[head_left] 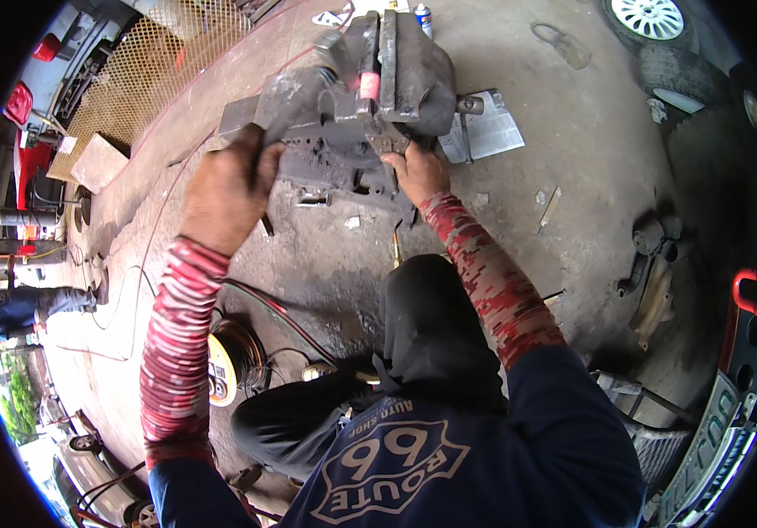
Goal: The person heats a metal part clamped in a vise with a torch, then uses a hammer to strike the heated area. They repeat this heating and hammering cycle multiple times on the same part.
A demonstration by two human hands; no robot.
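Note:
My left hand [230,189] is closed around the dark handle of a hammer [332,55]. Motion blurs the hammer, and its head is above the left side of a large bench vise [427,75]. Between the vise jaws stands a dark metal bar [369,44] with a glowing pinkish-red section [369,85] at its near end. My right hand [422,173] pinches a dark, flat metal piece [387,139] just below that section. Whether this piece joins the bar cannot be made out.
Printed paper [494,128] lies right of the vise, and a spray can [423,19] stands behind it. Wheels [648,18] are at the far right. A cable reel [224,370] and hoses [277,312] lie by my legs. Another person's legs [53,301] show at the left.

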